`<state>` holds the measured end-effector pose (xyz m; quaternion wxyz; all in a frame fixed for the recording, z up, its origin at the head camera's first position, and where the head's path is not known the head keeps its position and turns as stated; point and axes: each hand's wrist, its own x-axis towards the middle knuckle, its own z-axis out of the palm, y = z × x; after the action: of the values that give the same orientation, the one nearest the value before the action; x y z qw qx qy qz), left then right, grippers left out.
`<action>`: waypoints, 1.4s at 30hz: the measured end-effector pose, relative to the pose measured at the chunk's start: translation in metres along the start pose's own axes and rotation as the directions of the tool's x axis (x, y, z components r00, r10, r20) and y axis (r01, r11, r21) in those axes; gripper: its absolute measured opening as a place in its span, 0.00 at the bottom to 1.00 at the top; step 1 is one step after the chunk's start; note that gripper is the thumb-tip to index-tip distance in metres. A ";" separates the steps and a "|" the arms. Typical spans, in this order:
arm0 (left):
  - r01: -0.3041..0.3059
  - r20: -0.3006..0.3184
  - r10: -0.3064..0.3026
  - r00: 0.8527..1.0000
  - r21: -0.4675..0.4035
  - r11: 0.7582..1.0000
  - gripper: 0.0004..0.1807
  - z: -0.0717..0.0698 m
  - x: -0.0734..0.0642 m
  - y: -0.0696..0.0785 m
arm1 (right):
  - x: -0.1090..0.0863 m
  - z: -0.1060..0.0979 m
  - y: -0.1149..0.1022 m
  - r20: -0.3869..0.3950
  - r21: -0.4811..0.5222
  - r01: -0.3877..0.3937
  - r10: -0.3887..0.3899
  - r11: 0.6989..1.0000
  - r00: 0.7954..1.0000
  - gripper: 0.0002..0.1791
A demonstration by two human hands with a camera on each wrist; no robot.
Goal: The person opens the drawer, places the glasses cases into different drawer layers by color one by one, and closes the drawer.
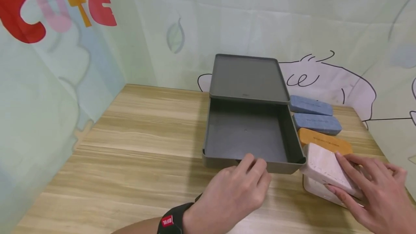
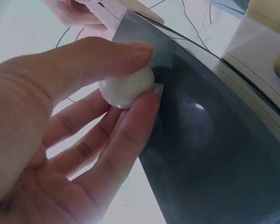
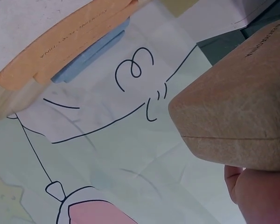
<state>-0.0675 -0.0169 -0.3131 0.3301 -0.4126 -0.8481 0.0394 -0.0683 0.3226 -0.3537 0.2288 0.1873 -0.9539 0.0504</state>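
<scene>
A grey drawer [image 1: 300, 133] is pulled out from under a grey top panel [image 1: 248, 78], and its inside shows bare. At its front edge my left hand [image 1: 232, 190] pinches a round white knob [image 2: 123, 91] between thumb and fingers. My right hand [image 1: 377, 183] grips a pale pinkish glasses case [image 1: 328, 165], with fingers over the top and the thumb along its near side. This case is raised and tilted beside the drawer's front right corner, overlapping a second pale case [image 1: 320, 190] beneath. Up close, the held case [image 3: 233, 107] looks brownish, with small lettering.
An orange case [image 1: 325, 141] and two blue cases [image 1: 316, 123] lie in a row along the drawer's right side. Wood-grain table [image 1: 139, 147] extends to the left. Printed cloth [image 1: 146, 39] hangs behind and along the sides.
</scene>
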 end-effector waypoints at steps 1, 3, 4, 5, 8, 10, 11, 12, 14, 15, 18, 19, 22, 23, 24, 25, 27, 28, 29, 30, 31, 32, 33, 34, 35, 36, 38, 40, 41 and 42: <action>0.000 -0.002 0.000 1.000 0.002 1.000 0.07 0.000 0.000 0.000 | 0.000 -0.001 0.000 0.001 -0.003 -0.005 0.005 1.000 1.000 0.52; 0.000 -0.003 0.000 1.000 0.003 1.000 0.07 0.000 0.000 0.000 | 0.001 -0.001 0.000 -0.018 0.009 0.001 -0.001 1.000 1.000 0.51; 0.000 -0.002 0.000 1.000 0.002 1.000 0.07 0.000 0.000 0.000 | 0.002 -0.001 0.000 -0.027 0.015 0.004 -0.004 1.000 1.000 0.51; 0.000 -0.001 0.000 1.000 0.001 1.000 0.07 0.000 0.000 0.000 | 0.002 -0.002 0.000 -0.039 0.024 0.012 -0.011 1.000 0.999 0.51; 0.000 0.006 0.000 1.000 -0.005 1.000 0.07 0.000 0.000 0.000 | 0.005 -0.003 0.001 -0.097 0.057 0.047 -0.041 0.997 0.994 0.50; 0.000 0.005 0.000 1.000 -0.006 1.000 0.07 0.000 0.000 0.000 | 0.007 -0.003 0.001 -0.131 0.069 0.070 -0.060 0.995 0.990 0.49; 0.000 0.003 0.000 1.000 -0.004 1.000 0.07 0.000 0.000 0.000 | 0.008 -0.004 0.001 -0.146 0.072 0.082 -0.071 0.994 0.987 0.49; 0.001 0.001 -0.001 1.000 -0.001 1.000 0.07 0.000 0.000 0.000 | 0.009 -0.004 0.001 -0.161 0.073 0.093 -0.080 0.993 0.984 0.48; 0.001 -0.003 -0.001 1.000 0.004 1.000 0.08 0.000 0.000 0.000 | 0.011 -0.006 0.000 -0.176 0.070 0.106 -0.092 0.992 0.980 0.47; 0.001 -0.005 -0.001 1.000 0.006 1.000 0.08 0.000 0.000 0.000 | 0.013 -0.007 0.000 -0.184 0.069 0.113 -0.099 0.991 0.978 0.46; 0.001 -0.012 -0.001 1.000 0.013 1.000 0.08 0.000 0.000 0.000 | 0.015 -0.008 -0.001 -0.207 0.068 0.124 -0.107 0.990 0.972 0.45; 0.000 -0.015 0.000 1.000 0.014 1.000 0.08 0.000 0.001 0.000 | 0.016 -0.008 -0.001 -0.210 0.069 0.125 -0.108 0.990 0.972 0.46; -0.001 -0.025 0.002 1.000 0.023 1.000 0.09 0.000 0.001 0.000 | 0.017 -0.008 0.000 -0.228 0.069 0.127 -0.108 0.989 0.968 0.45; -0.001 -0.026 0.002 1.000 0.024 1.000 0.09 0.000 0.001 0.001 | 0.017 -0.008 0.000 -0.238 0.071 0.127 -0.107 0.989 0.965 0.45; -0.001 -0.027 0.002 1.000 0.024 1.000 0.09 0.000 0.001 0.001 | 0.018 -0.008 0.000 -0.250 0.070 0.128 -0.107 0.989 0.962 0.45; -0.001 -0.027 0.001 1.000 0.023 1.000 0.09 0.000 0.001 0.001 | 0.018 -0.008 0.001 -0.256 0.070 0.128 -0.107 0.989 0.961 0.45; -0.001 -0.024 0.001 1.000 0.018 1.000 0.08 0.000 0.001 0.001 | 0.019 -0.009 0.001 -0.262 0.063 0.125 -0.105 0.990 0.959 0.45; -0.001 -0.023 0.001 1.000 0.017 1.000 0.08 0.000 0.000 0.001 | 0.020 -0.011 0.001 -0.256 0.058 0.119 -0.101 0.991 0.962 0.45; -0.002 -0.022 0.002 1.000 0.017 1.000 0.08 0.000 0.000 0.001 | 0.020 -0.011 0.001 -0.254 0.049 0.113 -0.097 0.992 0.962 0.46; -0.003 -0.021 0.003 1.000 0.017 1.000 0.09 0.000 0.000 0.001 | 0.021 -0.013 0.001 -0.239 0.039 0.104 -0.092 0.994 0.967 0.47; -0.004 -0.021 0.004 1.000 0.018 1.000 0.09 0.000 0.000 0.001 | 0.021 -0.014 0.001 -0.221 0.029 0.095 -0.086 0.995 0.972 0.48; -0.005 -0.021 0.005 1.000 0.019 1.000 0.09 0.000 0.000 0.001 | 0.022 -0.015 0.000 -0.208 0.020 0.085 -0.079 0.996 0.975 0.49; -0.005 -0.022 0.006 1.000 0.018 1.000 0.09 0.000 0.000 0.001 | 0.022 -0.017 0.000 -0.198 0.013 0.079 -0.075 0.997 0.977 0.50; -0.005 -0.024 0.005 1.000 0.018 1.000 0.10 0.000 0.000 0.001 | 0.023 -0.018 -0.001 -0.190 0.011 0.075 -0.072 0.997 0.979 0.50; -0.005 -0.027 0.005 1.000 0.017 1.000 0.10 0.000 0.000 0.001 | 0.024 -0.019 -0.001 -0.185 0.011 0.074 -0.071 0.997 0.980 0.50; -0.003 -0.029 0.003 1.000 0.015 1.000 0.11 0.000 0.000 0.001 | 0.025 -0.019 -0.002 -0.192 0.015 0.079 -0.075 0.997 0.979 0.50; 0.000 -0.033 0.001 0.999 0.012 1.000 0.11 0.000 0.000 0.001 | 0.027 -0.019 -0.002 -0.212 0.029 0.093 -0.085 0.995 0.973 0.49; 0.004 -0.033 -0.004 0.999 0.007 1.000 0.12 0.000 0.000 0.001 | 0.029 -0.019 -0.001 -0.238 0.045 0.102 -0.089 0.994 0.967 0.48; 0.004 -0.034 -0.004 0.999 0.006 1.000 0.11 0.000 0.000 0.001 | 0.029 -0.020 -0.001 -0.246 0.049 0.107 -0.092 0.993 0.965 0.47; 0.006 -0.034 -0.006 0.999 0.007 1.000 0.11 0.000 0.000 0.001 | 0.030 -0.020 -0.001 -0.255 0.051 0.114 -0.097 0.992 0.962 0.47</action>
<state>-0.0671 -0.0162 -0.3138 0.3460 -0.4096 -0.8434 0.0345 -0.0846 0.3151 -0.3225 0.3443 0.2373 -0.9036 0.0928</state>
